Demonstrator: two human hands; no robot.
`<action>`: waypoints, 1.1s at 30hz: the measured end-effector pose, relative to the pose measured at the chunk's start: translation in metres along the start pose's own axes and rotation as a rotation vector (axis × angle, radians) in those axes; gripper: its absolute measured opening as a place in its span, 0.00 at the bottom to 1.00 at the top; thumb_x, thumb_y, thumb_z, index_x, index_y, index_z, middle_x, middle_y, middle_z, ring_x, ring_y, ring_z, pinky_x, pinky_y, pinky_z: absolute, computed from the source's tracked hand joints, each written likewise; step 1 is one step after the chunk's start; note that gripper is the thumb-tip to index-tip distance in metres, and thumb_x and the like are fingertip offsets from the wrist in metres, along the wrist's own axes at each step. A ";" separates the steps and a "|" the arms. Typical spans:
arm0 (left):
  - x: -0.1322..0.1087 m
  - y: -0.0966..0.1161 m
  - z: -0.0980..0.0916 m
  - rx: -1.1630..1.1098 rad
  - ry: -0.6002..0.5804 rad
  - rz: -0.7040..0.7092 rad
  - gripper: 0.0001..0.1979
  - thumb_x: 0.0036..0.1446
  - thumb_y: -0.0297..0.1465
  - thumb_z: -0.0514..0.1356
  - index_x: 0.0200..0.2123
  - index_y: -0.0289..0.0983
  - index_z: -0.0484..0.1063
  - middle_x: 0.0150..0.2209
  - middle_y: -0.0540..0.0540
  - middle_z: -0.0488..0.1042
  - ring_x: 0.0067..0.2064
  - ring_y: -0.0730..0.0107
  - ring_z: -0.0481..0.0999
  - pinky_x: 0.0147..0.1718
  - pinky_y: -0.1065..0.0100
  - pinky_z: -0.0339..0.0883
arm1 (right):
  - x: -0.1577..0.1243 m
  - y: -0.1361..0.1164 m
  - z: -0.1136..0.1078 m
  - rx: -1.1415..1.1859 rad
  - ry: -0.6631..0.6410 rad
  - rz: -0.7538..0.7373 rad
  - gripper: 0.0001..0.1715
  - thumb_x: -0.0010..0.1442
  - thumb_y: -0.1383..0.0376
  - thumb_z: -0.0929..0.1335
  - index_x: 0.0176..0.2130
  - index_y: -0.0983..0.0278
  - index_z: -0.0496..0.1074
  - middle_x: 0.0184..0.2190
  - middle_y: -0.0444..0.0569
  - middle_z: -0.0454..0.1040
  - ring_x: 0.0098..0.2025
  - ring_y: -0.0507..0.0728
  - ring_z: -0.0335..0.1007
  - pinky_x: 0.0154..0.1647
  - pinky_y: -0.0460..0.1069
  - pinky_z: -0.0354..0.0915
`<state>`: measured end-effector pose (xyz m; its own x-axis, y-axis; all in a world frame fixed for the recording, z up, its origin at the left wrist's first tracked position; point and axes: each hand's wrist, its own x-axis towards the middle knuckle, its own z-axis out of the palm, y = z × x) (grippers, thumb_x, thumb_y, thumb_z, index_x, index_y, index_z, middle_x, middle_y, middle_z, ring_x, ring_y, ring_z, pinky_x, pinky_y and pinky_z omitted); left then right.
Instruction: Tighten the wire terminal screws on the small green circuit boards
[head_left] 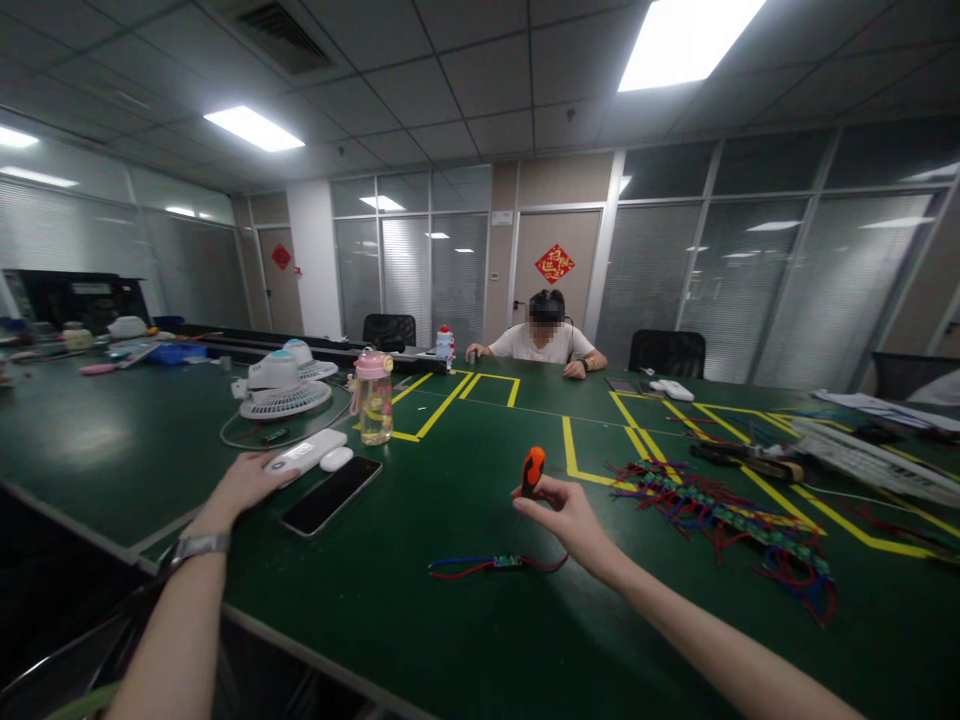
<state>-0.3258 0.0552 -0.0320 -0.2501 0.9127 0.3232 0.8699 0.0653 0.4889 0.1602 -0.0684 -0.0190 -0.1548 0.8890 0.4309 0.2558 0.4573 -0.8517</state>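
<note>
My right hand is closed around a screwdriver with an orange and black handle, held upright above the table. Its thin shaft points down and its tip is hard to make out. Below lies a small green circuit board with blue and red wires at its left and a red wire at its right. On the left, my left hand rests on the table, thumb and fingers about the near end of a long white device. Beside that device are a small white rounded case and a black-screened phone.
Several wired circuit boards lie in a row at right, near a white keyboard. A pink-lidded bottle and white fans stand at left. Yellow tape marks the green table. Another person sits opposite.
</note>
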 end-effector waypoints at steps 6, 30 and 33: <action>-0.033 0.046 -0.020 0.194 0.161 -0.047 0.43 0.51 0.52 0.50 0.64 0.37 0.43 0.60 0.26 0.48 0.54 0.29 0.62 0.45 0.45 0.61 | -0.002 -0.010 0.004 -0.004 -0.005 -0.034 0.14 0.50 0.57 0.71 0.30 0.66 0.76 0.31 0.50 0.77 0.37 0.59 0.71 0.43 0.52 0.64; -0.149 0.293 0.011 -0.828 -0.656 0.845 0.16 0.62 0.34 0.48 0.49 0.40 0.70 0.49 0.45 0.72 0.50 0.65 0.70 0.52 0.62 0.61 | -0.006 -0.027 0.012 0.042 -0.112 0.027 0.15 0.53 0.57 0.69 0.33 0.66 0.75 0.31 0.48 0.75 0.37 0.57 0.69 0.39 0.50 0.64; -0.150 0.292 0.011 -0.897 -0.694 0.836 0.15 0.60 0.33 0.51 0.48 0.40 0.70 0.50 0.44 0.70 0.51 0.64 0.70 0.52 0.62 0.62 | -0.005 -0.026 0.013 0.074 -0.155 0.051 0.15 0.53 0.57 0.68 0.34 0.67 0.74 0.32 0.48 0.74 0.37 0.57 0.68 0.38 0.49 0.64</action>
<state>-0.0292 -0.0580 0.0535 0.6845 0.5813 0.4399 0.0267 -0.6231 0.7817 0.1416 -0.0853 -0.0028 -0.2897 0.8947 0.3401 0.1970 0.4034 -0.8935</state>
